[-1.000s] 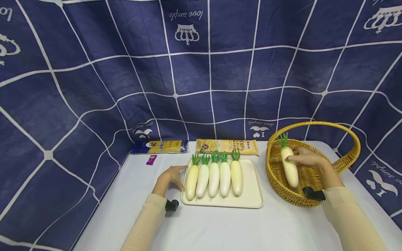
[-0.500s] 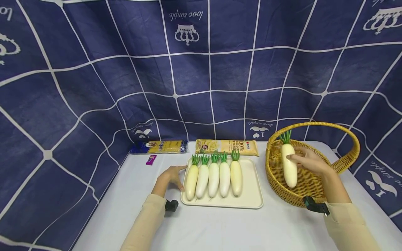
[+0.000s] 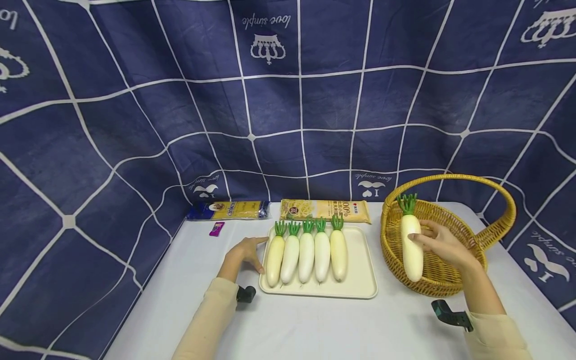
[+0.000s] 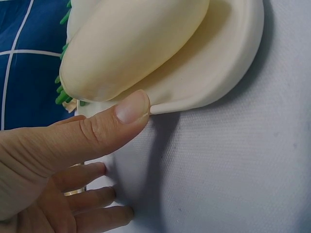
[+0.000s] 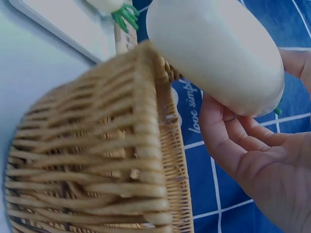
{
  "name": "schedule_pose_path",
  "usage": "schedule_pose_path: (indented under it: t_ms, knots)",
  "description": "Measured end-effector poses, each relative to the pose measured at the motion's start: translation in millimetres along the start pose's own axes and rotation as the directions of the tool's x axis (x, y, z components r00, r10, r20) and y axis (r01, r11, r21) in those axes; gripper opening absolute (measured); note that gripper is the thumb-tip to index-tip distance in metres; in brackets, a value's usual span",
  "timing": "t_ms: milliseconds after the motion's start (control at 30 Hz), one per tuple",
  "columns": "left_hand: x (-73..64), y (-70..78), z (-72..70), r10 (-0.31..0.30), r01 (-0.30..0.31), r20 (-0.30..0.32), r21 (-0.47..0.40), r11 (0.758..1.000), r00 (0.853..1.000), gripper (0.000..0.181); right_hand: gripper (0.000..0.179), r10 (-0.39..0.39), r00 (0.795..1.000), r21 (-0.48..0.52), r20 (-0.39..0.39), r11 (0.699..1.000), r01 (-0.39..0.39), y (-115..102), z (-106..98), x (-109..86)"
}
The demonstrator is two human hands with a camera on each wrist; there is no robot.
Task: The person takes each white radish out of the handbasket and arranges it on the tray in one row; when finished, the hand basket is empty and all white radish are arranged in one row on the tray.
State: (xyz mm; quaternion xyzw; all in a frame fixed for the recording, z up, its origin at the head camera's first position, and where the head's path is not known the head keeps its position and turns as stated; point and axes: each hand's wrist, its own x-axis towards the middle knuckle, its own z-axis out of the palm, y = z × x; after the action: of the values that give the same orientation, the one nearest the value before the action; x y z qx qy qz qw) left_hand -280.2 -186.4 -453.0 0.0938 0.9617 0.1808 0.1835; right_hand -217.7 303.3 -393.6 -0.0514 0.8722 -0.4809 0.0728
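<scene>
My right hand [image 3: 443,244] grips a white radish [image 3: 411,250] with green tops, held upright above the left part of the wicker basket [image 3: 389,260]. In the right wrist view the thumb and fingers lie on either side of the radish [image 5: 218,53], over the basket's woven wall [image 5: 97,155]. My left hand [image 3: 246,251] rests at the left edge of the cream tray [image 3: 362,265]. Its thumb [image 4: 104,128] touches the tray rim, and the other fingers extend loosely beside it. Several radishes [image 3: 307,257] lie side by side on the tray, tops toward the back.
Two pasta packets, one blue and yellow [image 3: 229,210] and one yellow [image 3: 326,211], lie behind the tray. A small purple wrapped candy [image 3: 217,229] sits at the left. The basket's tall handle [image 3: 454,177] arches over it. A blue checked curtain [image 3: 279,110] hangs behind the table.
My right hand has raised the radish from inside the basket and brought it slightly toward me and left. The left hand and tray have stayed in place.
</scene>
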Motion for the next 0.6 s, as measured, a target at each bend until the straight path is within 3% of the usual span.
schedule_pose_path:
  t_ms: [600]
  knots:
    - [-2.7, 1.1, -1.2, -0.004, 0.004, 0.008, -0.008, 1.0, 1.0, 0.106, 0.077, -0.025, 0.999, -0.042, -0.031, 0.999, 0.023, -10.5, 19.6, -17.4]
